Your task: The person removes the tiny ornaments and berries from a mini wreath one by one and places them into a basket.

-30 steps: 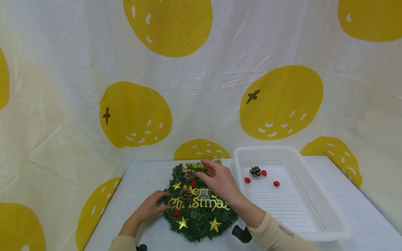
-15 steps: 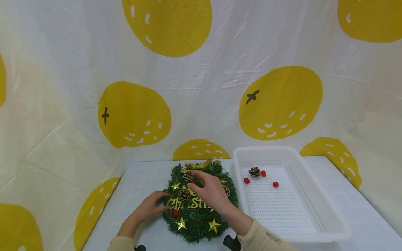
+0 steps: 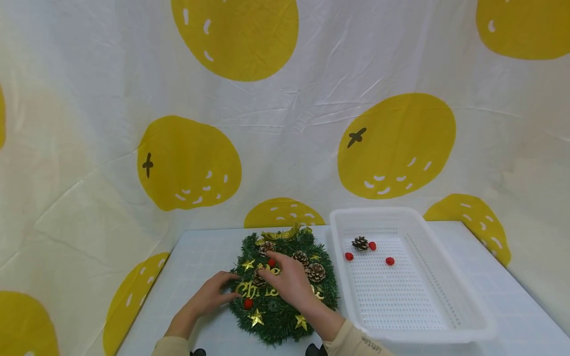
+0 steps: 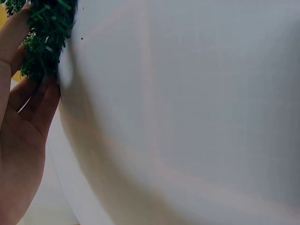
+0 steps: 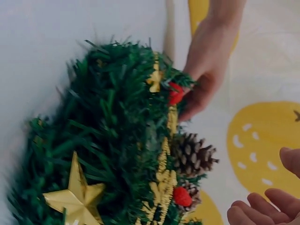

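A green Christmas wreath (image 3: pixel 280 324) lies on the table, bearing gold lettering (image 3: pixel 244 289), gold stars (image 3: pixel 256 317), red berries (image 3: pixel 248 304) and several pine cones (image 3: pixel 315 272). At its left edge my left hand (image 3: pixel 213 291) holds the greenery (image 4: pixel 47 47), thumb on one side and fingers on the other in the left wrist view. Above the wreath's middle hovers my right hand (image 3: pixel 291 282), its thumb and fingers spread apart with nothing between them. In the right wrist view those fingers (image 5: pixel 255 216) stand clear of a pine cone (image 5: pixel 194 154). Part of the lettering is hidden behind the right hand.
To the wreath's right stands a white perforated basket (image 3: pixel 463 291). Inside it lie a pine cone (image 3: pixel 359 243) and 3 red berries (image 3: pixel 390 261). Behind the table (image 3: pixel 202 252) hangs a white cloth (image 3: pixel 285 163) printed with yellow fruit.
My right hand has moved left and toward me across the wreath, uncovering pine cones on the wreath's right side. My left hand stays at the left edge.
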### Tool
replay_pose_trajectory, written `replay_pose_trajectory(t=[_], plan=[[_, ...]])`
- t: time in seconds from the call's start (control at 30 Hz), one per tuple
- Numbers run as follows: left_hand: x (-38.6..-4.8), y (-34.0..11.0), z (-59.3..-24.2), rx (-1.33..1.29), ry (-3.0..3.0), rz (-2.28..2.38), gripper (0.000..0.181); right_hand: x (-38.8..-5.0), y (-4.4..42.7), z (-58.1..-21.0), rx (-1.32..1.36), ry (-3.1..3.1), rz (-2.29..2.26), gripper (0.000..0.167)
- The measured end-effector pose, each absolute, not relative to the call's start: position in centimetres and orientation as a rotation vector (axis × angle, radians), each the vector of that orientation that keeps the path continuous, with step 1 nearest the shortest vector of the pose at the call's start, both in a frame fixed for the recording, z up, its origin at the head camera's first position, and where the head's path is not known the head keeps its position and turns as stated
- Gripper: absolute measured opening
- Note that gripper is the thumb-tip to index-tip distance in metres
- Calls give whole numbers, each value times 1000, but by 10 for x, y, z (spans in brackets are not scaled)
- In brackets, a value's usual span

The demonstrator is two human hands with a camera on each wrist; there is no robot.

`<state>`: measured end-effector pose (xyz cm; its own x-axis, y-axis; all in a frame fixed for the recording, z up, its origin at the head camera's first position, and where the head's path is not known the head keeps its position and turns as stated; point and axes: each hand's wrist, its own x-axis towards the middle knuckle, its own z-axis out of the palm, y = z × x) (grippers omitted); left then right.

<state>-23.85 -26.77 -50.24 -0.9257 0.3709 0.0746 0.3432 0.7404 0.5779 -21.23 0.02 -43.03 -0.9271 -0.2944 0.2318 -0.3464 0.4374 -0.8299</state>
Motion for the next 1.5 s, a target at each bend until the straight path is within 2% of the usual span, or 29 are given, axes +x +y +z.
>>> replay_pose_trajectory(t=[0.5,0.8,1.5], plan=[[-239,-268,-503,600,2885,940,49,-215,-10,-457,585,-2601,1528,54],[-240,-269,-505,604,2890,940,50,-219,-16,-468,563,-2646,1559,67],[-241,-270,-506,609,2885,956,49,-230,-22,-486,558,-2707,1459,61]])
